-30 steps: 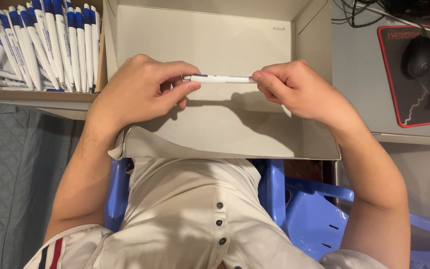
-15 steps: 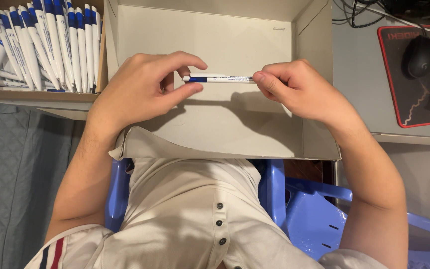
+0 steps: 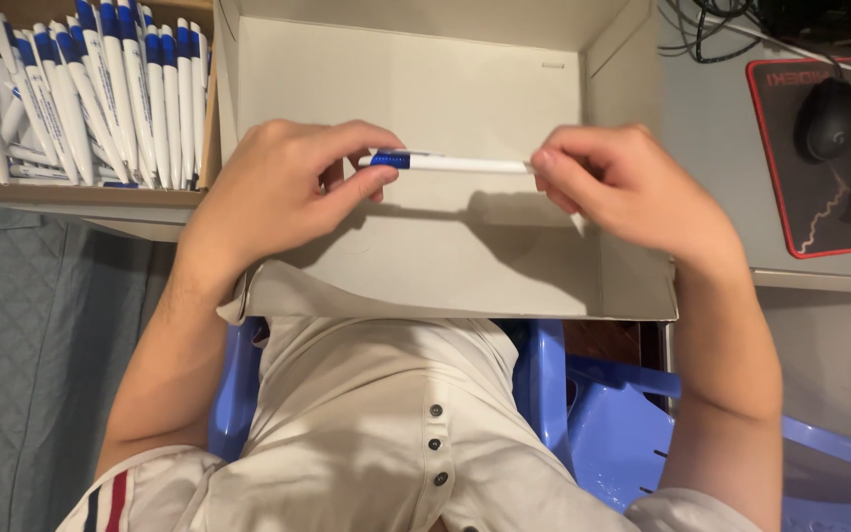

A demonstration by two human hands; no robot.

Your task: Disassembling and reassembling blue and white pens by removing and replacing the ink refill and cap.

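A tray (image 3: 204, 148) holds many pens (image 3: 81, 94); the box (image 3: 425, 256) lies bare. Left hand (image 3: 278, 192) and right hand (image 3: 632, 192) each grip an end of a level white pen (image 3: 455, 164) with a blue band.

Warm, fairly bright indoor light falls from above and slightly behind the camera, evenly across the centre of the frame. The pale cardboard box (image 3: 425, 89) reflects it softly without glare. Both hands and the pen (image 3: 445, 164) cast a soft-edged dark shadow on the box floor just below them. The lower left and upper right corners are dimmer. Focus is sharp in the middle; fingertips show slight blur, and edges bend mildly.
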